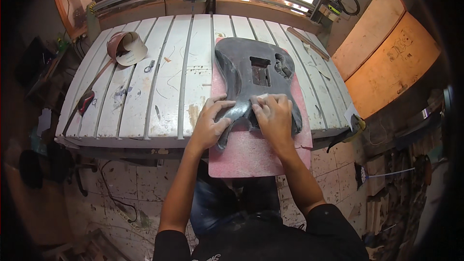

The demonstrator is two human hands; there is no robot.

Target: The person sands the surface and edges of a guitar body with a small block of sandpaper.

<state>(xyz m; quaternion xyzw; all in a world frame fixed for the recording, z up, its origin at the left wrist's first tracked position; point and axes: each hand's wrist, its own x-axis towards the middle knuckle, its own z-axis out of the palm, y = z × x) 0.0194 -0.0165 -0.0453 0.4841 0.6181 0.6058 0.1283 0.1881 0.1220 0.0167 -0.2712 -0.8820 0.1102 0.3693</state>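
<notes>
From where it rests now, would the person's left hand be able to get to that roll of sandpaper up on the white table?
Probably yes. The left hand rests on the guitar body, holding nothing; the slatted table between it and the sandpaper roll shows only small scraps. It lies far off, so leaning forward seems needed.

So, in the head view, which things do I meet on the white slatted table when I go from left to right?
Dark red-black tool → roll of sandpaper → left hand → right hand, pressing a small sandpaper piece on the dark guitar body → wooden strip.

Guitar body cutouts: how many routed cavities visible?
2. On the dark guitar body, a rectangular cavity sits near the middle and an irregular cavity toward its right edge. The right hand and left hand cover the near end, so more may be hidden.
</notes>
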